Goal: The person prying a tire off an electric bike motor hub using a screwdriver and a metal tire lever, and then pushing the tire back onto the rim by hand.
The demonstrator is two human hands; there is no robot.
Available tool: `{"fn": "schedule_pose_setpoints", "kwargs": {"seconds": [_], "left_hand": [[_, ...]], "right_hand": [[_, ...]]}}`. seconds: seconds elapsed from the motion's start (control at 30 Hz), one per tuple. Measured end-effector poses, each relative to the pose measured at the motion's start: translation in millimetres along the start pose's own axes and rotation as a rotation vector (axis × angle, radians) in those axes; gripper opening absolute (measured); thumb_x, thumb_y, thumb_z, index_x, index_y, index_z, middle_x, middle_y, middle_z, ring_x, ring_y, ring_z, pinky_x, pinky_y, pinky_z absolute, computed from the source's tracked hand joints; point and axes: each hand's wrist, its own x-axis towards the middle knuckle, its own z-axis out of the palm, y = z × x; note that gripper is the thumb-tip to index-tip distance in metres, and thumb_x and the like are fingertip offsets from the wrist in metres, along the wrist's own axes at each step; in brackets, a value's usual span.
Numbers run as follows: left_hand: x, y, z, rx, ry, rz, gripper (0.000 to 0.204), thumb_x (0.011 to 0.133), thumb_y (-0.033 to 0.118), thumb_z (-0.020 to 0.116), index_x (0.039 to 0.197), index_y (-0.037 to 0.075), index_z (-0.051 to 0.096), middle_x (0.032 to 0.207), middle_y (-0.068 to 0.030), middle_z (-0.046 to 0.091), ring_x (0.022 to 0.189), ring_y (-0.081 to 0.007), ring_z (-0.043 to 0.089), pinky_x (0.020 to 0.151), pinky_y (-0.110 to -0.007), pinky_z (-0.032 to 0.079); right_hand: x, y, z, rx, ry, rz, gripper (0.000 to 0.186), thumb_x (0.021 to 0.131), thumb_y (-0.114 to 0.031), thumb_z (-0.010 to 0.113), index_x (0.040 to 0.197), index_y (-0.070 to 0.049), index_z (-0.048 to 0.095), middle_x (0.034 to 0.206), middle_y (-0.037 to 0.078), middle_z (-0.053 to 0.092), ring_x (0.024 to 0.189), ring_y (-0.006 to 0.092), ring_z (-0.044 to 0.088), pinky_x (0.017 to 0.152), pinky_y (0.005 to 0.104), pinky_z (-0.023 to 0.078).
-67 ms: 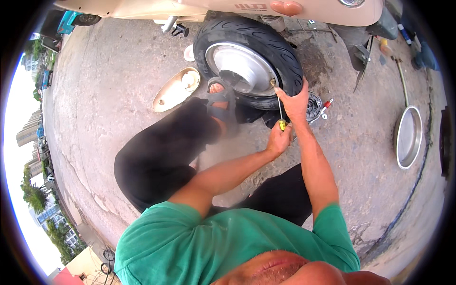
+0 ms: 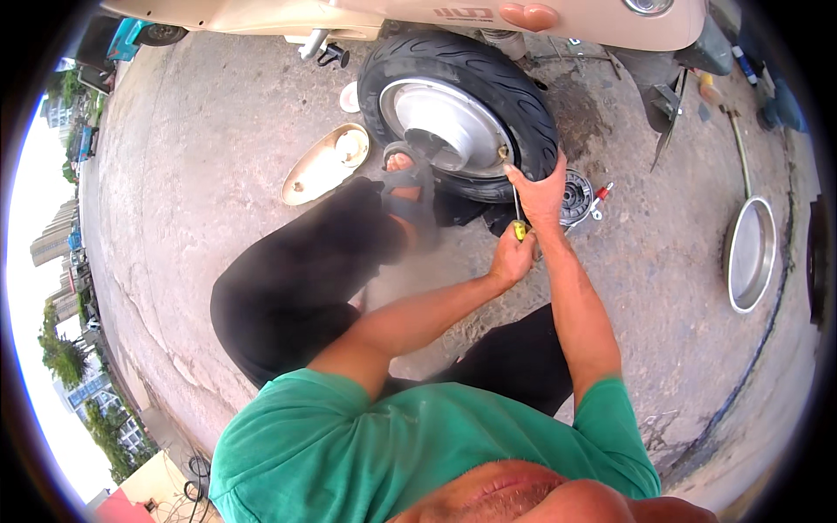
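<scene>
Wheel point(image 2: 436, 109) with a black tyre point(image 2: 526, 96) rests tilted on the ground point(image 2: 218, 113), next to a pink vehicle point(image 2: 593, 22). The left hand point(image 2: 513, 256) is closed round a tool point(image 2: 520, 230), its yellow handle in the fist and its thin shaft pointing to the rim. The right hand point(image 2: 542, 190) grips the tyre's near edge, thumb toward the rim, other fingers mostly hidden. A pale cover point(image 2: 312, 167) lies to the left.
</scene>
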Motion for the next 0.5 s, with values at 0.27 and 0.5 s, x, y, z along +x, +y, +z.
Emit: {"fn": "schedule_pose_setpoints", "kwargs": {"seconds": [0.27,0.5], "left_hand": [[15,25,-40,0.3,-0.472,-0.046,0.041,0.098,0.036,0.063,0.116,0.001,0.054,0.088,-0.0045,0.06,0.075,-0.0155,0.059,0.063,-0.034,0.049],[68,232,-108,1.596,-0.949,0.08,0.061,0.09,0.058,0.064,0.1,-0.002,0.071,0.093,-0.0182,0.071,0.086,-0.0305,0.067,0.075,-0.043,0.052]], "right_hand": [[-16,21,-5,-0.064,-0.114,0.188,0.102,0.068,-0.022,0.092,0.149,0.004,0.036,0.138,0.024,0.057,0.129,0.0331,0.056,0.111,0.04,0.043],[-12,30,-2,-0.044,-0.197,0.191,0.105,0.069,-0.028,0.092,0.148,0.009,0.034,0.132,0.027,0.061,0.125,0.0337,0.06,0.11,0.0386,0.045]]}}
